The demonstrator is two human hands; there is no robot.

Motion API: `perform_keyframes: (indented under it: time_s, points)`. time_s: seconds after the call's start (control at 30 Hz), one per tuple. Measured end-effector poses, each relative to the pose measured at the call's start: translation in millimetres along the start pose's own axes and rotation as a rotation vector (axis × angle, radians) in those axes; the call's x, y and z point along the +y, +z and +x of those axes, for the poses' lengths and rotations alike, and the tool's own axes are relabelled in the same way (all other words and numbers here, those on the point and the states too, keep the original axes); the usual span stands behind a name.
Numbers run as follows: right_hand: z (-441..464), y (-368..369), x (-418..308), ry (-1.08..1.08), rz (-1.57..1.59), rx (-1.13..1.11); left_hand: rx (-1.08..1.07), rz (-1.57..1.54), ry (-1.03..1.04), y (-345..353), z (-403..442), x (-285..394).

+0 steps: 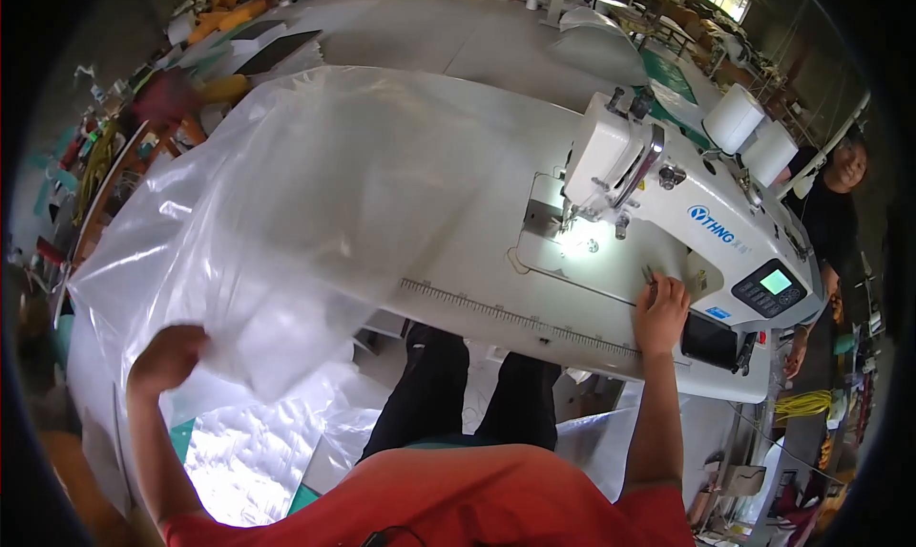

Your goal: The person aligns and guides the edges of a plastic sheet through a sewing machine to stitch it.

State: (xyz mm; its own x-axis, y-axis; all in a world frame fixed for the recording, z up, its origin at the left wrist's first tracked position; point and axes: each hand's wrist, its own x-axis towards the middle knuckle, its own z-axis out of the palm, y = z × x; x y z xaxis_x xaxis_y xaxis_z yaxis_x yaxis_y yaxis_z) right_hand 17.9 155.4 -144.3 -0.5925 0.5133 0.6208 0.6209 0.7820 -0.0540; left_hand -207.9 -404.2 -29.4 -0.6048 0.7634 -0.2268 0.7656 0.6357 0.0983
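A large clear plastic sheet (191,232) drapes over the left part of the sewing table (477,136) and hangs down its front edge. At its lower left, my left hand (170,358) is closed on the sheet's edge, slightly blurred. My right hand (662,315) rests on the table near the front edge, its fingers closed around small thread snips (650,274); mostly their pointed tips show. Left of and behind this hand, the white sewing machine (706,203) has its lamp shining on the needle area (580,240). No plastic lies under the needle.
A printed ruler (520,318) runs along the table's front edge. Two white thread cones (734,118) stand behind the machine. Another person (830,199) is at the right. A shiny sheet (253,461) lies low at left, and cluttered shelves (105,165) stand farther left.
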Motion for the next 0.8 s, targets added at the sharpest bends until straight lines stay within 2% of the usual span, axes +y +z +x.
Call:
perform_keyframes:
  time_s: [0.07, 0.1, 0.17, 0.27, 0.3, 0.33, 0.37, 0.43, 0.47, 0.5, 0.57, 0.63, 0.8]
  points:
    - [-1, 2, 1, 0.000, -0.015, 0.006, -0.252, -0.052, -0.145, 1, -40, 7]
    - [-1, 2, 1, 0.017, -0.022, -0.010, -0.258, -0.050, -0.162, 8, -55, 3]
    - [0, 3, 3, 0.010, -0.028, -0.027, -0.300, -0.030, -0.354, 27, -75, -6]
    - [-1, -4, -6, 0.035, -0.066, -0.050, -0.455, 0.137, -0.319, 34, -73, -3]
    - [1, -16, -20, -0.032, -0.016, 0.014, -0.482, 0.137, -0.302, 29, -61, 2]
    - [1, -22, -35, -0.101, 0.035, 0.077, -0.464, 0.087, -0.237, 21, -41, 5]
    - [-1, -24, -53, -0.180, 0.212, 0.105, -0.333, -0.038, -0.104, 17, -23, 2]
    - [-10, -25, -97, -0.276, 0.517, -0.047, 0.080, -0.110, -0.076, 7, 38, 11]
    - [-14, -25, -118, -0.356, 0.587, -0.123, 0.356, -0.166, 0.064, 8, 74, 4]
    - [-18, -24, -136, -0.436, 0.655, -0.197, 0.448, 0.119, -0.049, 2, 108, 11]
    - [-24, -18, -163, -0.516, 0.629, -0.288, 0.387, 0.097, -0.389, 31, 177, -16]
    - [-24, -19, -172, -0.529, 0.570, -0.311, 0.313, 0.041, -0.506, 53, 226, -2]
    - [-22, -22, -175, -0.494, 0.518, -0.369, 0.313, 0.040, -0.272, 54, 291, 56]
